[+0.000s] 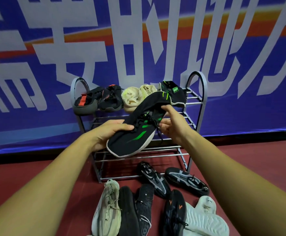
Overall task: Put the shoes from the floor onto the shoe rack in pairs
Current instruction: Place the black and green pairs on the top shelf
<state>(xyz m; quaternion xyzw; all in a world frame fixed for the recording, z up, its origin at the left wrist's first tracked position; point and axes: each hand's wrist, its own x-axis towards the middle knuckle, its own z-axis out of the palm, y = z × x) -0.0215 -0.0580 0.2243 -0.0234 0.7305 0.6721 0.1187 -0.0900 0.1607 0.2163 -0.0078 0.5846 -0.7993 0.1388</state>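
Note:
I hold a black shoe with green stripes [135, 135] in the air in front of the grey metal shoe rack [196, 97]. My left hand [110, 132] grips its toe end. My right hand [172, 123] holds the collar and laces side. On the rack's top shelf sit a black-and-red pair [99, 99], a cream pair [135, 97] and one matching black-and-green shoe [174, 92] at the right. The lower shelves hold no shoes.
Several shoes lie on the red floor below the rack: a beige sneaker [107, 208], black shoes [135, 212], two black-and-grey mesh shoes [186, 181], a black shoe with orange marks [174, 212] and a white shoe [205, 217]. A blue banner wall [36, 40] stands behind the rack.

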